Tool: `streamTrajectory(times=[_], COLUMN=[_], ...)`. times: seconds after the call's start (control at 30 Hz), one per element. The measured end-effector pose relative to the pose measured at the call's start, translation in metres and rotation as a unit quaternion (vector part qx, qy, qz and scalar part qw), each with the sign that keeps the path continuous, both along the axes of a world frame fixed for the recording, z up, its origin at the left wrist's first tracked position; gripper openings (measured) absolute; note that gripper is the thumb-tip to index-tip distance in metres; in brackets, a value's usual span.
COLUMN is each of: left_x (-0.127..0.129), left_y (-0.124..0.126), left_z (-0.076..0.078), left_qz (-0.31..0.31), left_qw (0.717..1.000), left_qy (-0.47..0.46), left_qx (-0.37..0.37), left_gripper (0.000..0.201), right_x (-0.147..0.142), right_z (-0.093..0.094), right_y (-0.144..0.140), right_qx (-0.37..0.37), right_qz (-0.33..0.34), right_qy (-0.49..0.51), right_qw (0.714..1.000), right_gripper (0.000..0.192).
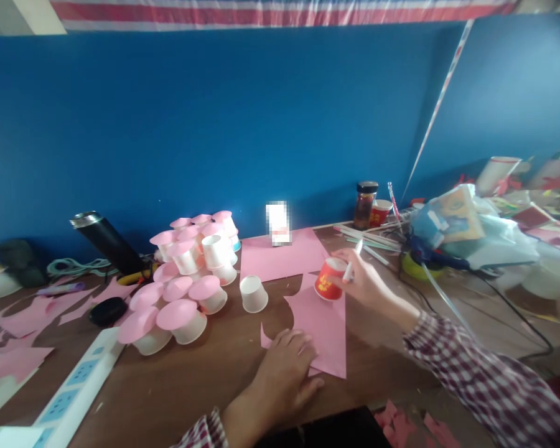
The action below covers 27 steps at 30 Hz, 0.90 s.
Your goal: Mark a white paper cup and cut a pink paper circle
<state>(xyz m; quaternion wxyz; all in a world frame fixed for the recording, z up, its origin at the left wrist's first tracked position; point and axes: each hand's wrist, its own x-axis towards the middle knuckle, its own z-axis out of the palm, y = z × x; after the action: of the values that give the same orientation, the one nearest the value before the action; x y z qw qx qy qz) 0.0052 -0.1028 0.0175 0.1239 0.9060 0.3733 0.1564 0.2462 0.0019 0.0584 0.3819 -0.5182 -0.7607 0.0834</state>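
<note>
My right hand (358,280) is closed around the top of a red paper cup (329,281) with yellow markings, which is on a cut pink paper sheet (324,330). A white pen (353,260) is also held between the fingers of that hand. Palm down, my left hand (287,361) lies with its fingers stretched over the lower left part of the same sheet. A small pink scrap (265,337) sticks out by its fingertips. To the left of the sheet is a lone white paper cup (254,295).
Several white cups topped with pink paper discs (177,305) are grouped at left. Behind are another pink sheet (280,258) and a blue wall. A white power strip (77,386), a black bottle (107,242), a dark-lidded jar (364,205), straws (373,241) and plastic bags (490,233) surround the work area.
</note>
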Motion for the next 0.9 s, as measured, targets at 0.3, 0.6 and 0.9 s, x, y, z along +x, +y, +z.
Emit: streamTrajectory(times=[0.3, 0.6, 0.9], left_x=[0.0, -0.005, -0.006], left_y=[-0.004, -0.011, -0.013], left_z=[0.001, -0.002, -0.006], left_qz=[0.004, 0.004, 0.005], left_qw=[1.0, 1.0, 0.999], left_qy=[-0.018, -0.021, -0.012], left_qx=[-0.003, -0.019, -0.036], left_gripper=[0.029, 0.035, 0.041], right_x=[-0.025, -0.039, -0.044], right_z=[-0.02, -0.016, -0.02], right_y=[-0.002, -0.007, -0.003], right_qx=[-0.003, -0.035, -0.029], right_qz=[0.055, 0.088, 0.083], right_qy=[0.011, 0.052, 0.066], right_qw=[0.998, 0.994, 0.994], right_gripper=[0.047, 0.041, 0.044])
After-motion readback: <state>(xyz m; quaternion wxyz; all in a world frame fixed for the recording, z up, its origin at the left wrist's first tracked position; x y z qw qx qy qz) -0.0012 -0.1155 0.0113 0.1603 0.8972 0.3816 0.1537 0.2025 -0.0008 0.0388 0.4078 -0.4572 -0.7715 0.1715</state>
